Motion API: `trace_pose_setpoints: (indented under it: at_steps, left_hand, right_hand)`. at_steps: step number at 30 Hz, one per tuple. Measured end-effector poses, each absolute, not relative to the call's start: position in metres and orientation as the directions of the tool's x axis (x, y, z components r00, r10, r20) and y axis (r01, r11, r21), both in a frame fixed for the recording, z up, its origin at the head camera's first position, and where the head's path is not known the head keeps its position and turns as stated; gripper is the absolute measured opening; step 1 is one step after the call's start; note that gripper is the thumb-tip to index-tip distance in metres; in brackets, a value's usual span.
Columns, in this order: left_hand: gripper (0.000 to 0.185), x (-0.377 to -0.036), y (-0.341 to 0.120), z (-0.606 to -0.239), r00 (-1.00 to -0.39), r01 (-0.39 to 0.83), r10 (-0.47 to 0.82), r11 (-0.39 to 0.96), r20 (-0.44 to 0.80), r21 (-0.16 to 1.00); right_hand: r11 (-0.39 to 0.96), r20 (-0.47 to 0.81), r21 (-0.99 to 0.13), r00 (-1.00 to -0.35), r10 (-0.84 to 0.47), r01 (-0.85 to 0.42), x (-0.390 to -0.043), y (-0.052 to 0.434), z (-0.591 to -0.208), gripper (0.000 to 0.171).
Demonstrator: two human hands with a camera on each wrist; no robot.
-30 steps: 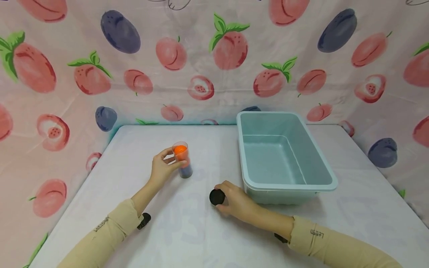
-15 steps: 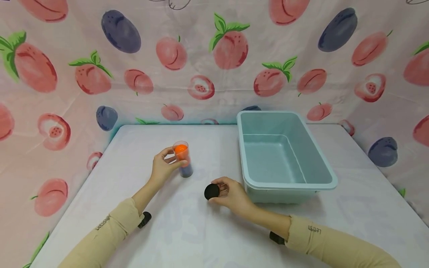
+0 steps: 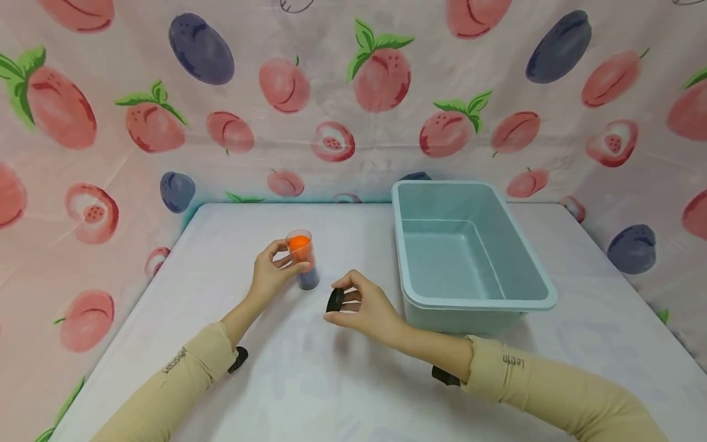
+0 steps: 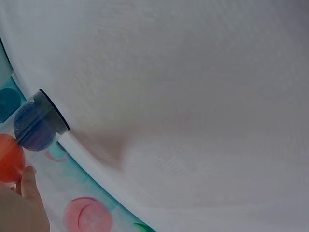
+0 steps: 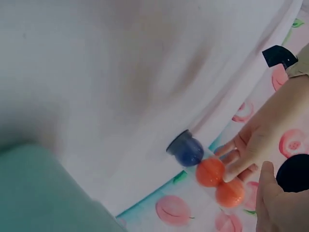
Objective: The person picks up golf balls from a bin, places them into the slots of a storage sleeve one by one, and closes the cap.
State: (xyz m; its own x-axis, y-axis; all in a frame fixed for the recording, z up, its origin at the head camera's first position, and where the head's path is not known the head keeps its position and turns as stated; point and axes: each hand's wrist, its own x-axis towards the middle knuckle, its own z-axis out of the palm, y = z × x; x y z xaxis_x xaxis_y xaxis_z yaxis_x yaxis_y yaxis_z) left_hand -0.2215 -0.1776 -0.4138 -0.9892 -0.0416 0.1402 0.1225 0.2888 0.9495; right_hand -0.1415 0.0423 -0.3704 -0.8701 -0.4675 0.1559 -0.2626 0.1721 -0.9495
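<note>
- A clear tube (image 3: pixel 302 259) was held upright on the white table (image 3: pixel 309 393) by the left hand (image 3: pixel 269 276), its fingers curled round the upper wall; 2 orange balls and 1 dark blue ball at the bottom were seen stacked inside it in the right wrist view.
- A black lid (image 3: pixel 334 300) was pinched edge-on between the thumb and fingers of the right hand (image 3: pixel 364 309), just beside the tube and off the table.
- The tube's mouth was seen to be open, with the top orange ball (image 3: pixel 299 242) at the rim. It was judged that a tilt of the tube could let that ball roll out onto the table.
- The grip was placed high on a narrow, tall tube, so it was judged that a sideways knock from the approaching lid could tip the base and spill all 3 balls.
- The lid was held on edge rather than flat; a crooked seating or a jam against the top ball was considered likely if it were not turned level first.
- A slip from the light pinch was judged able to send the round lid rolling across the table, toward the teal bin (image 3: pixel 533 270) or the table's edge.
</note>
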Motion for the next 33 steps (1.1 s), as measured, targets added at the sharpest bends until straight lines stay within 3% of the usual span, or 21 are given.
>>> trace_pose_setpoints:
  at_steps: [7, 17, 25, 33]
  left_hand:
    - [0.053, -0.220, -0.179, -0.415, -0.991, 0.113, -0.040, 0.288, 0.130, 0.951]
    - [0.052, -0.222, -0.178, -0.414, -0.990, 0.127, -0.025, 0.278, 0.139, 0.952]
    - [0.051, -0.224, -0.179, -0.414, -0.993, 0.103, -0.025, 0.282, 0.115, 0.954]
    - [0.050, -0.224, -0.178, -0.414, -0.994, 0.083, -0.041, 0.277, 0.098, 0.957]
  right_hand:
    - [0.106, 0.137, -0.972, -0.871, -0.472, -0.210, -0.141, 0.035, -0.343, 0.043]
    - [0.207, 0.109, -0.950, -0.872, -0.478, -0.232, -0.152, 0.035, -0.301, 0.046]
    - [0.337, 0.097, -0.892, -0.855, -0.509, -0.302, -0.185, 0.030, -0.276, 0.044]
    - [0.373, -0.004, -0.902, -0.858, -0.514, -0.219, -0.219, 0.020, -0.271, 0.044]
